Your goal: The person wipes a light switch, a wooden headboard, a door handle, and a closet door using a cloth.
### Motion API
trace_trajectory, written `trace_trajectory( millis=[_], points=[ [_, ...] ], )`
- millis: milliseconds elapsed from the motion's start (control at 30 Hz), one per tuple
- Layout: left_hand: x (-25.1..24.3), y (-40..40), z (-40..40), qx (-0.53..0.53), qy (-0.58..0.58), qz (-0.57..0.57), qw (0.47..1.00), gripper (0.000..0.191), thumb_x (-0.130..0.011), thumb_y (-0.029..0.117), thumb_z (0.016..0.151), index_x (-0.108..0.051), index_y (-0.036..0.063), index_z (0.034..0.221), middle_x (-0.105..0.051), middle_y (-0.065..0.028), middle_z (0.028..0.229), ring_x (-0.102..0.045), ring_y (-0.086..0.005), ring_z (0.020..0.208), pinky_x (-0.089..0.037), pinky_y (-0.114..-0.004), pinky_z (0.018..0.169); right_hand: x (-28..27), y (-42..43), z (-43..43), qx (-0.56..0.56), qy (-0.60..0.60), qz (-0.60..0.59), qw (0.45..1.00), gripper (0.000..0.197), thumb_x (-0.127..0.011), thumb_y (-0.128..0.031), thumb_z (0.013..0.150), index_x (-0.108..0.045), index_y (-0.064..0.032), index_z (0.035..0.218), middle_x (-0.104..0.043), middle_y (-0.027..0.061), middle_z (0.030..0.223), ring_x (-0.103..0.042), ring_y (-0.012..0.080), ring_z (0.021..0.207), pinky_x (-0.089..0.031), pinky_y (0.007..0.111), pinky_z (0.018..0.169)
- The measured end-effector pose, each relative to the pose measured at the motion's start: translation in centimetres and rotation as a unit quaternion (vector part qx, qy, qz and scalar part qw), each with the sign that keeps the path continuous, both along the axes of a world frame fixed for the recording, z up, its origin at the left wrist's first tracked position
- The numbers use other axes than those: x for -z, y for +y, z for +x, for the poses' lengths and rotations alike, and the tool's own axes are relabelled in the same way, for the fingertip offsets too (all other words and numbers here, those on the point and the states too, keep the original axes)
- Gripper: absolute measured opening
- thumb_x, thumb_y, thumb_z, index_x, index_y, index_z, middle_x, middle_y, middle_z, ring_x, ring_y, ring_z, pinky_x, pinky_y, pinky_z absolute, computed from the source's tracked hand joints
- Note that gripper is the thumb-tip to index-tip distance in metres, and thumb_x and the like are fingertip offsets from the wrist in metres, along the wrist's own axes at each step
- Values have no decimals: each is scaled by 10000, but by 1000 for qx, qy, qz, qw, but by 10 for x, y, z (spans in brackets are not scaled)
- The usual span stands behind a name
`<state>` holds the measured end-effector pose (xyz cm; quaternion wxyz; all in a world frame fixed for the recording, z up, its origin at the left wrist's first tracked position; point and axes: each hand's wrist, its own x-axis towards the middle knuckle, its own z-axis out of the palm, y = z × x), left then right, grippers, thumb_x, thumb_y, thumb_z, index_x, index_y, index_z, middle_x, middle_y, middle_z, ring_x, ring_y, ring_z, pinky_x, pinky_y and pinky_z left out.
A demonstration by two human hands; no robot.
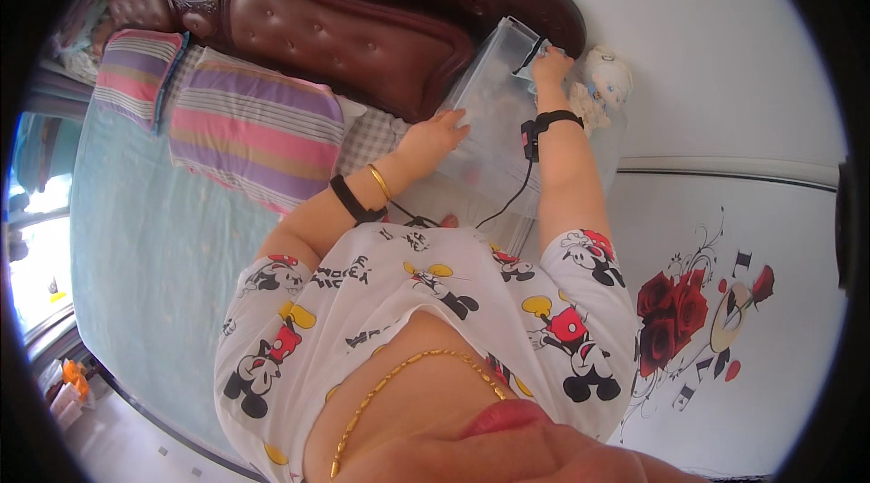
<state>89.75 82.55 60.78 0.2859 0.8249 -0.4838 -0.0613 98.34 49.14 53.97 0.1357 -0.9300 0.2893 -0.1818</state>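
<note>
A large clear plastic box [493,95] stands beside the headboard, with blurred shapes showing through its walls. My right hand [552,66] reaches over its far end, fingers closed on a light blue cloth [527,65] with a dark edge. Part of that cloth is hidden by the hand. Near the box's left side is my left hand [435,140], its fingers spread and nothing held. Whether those fingertips touch the plastic I cannot tell. A doll [607,85] in pale clothes sits just right of my right forearm.
To the left is a bed with a pale green cover [156,211], striped pillows [262,133] and a tufted brown headboard [346,41]. A white panel [747,320] printed with red roses stands at the right. A black cable [516,194] hangs from my right wrist strap.
</note>
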Motion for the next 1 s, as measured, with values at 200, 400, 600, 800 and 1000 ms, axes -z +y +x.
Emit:
trace_trajectory(
  millis=[200, 400, 600, 800, 1000],
  points=[
    [-2, -2, 0, 1, 20, 2, 1000, 426, -639, 42, 763, -582, 85, 1182, -465, -121, 1335, -520, -283, 1162, -513, -359, 836, 6, 16, 36, -5, 74, -111, 991, 355, -671, -158, 693, -686, -77, 1039, -579, 209, 1103, -512, 390, 1029, -425, 426, 888],
    [0, -8, -6, 2, 3, -35, 999, 415, -645, 42, 755, -601, 103, 1163, -475, -109, 1319, -556, -283, 1111, -525, -359, 795, 12, 40, 11, -171, -4, -34, 985, 344, -650, -101, 687, -690, -76, 1028, -532, 219, 1044, -495, 379, 1000, -406, 454, 848],
    [10, -3, -9, -8, 5, -5, 1000, 417, -665, 70, 750, -607, 132, 1159, -484, -92, 1305, -569, -284, 1082, -522, -359, 798, -15, 100, -85, -299, -48, 74, 950, 374, -669, -53, 707, -662, -71, 1080, -515, 191, 976, -511, 365, 932, -436, 417, 813],
    [2, -2, 3, -7, 14, -19, 1000, 415, -685, 91, 748, -610, 129, 1155, -496, -76, 1288, -588, -279, 1030, -512, -368, 811, -52, 131, -160, -329, -20, 132, 935, 403, -642, 46, 676, -660, -58, 1065, -492, 178, 914, -506, 363, 877, -436, 414, 749],
    [-1, 2, 5, -13, 45, -8, 999, 406, -686, 79, 748, -615, 130, 1145, -504, -81, 1280, -594, -287, 1010, -509, -375, 810, -31, 78, -238, -209, -60, 72, 973, 359, -631, 40, 691, -676, -84, 1025, -479, 178, 898, -505, 350, 844, -436, 407, 742]
  ],
)
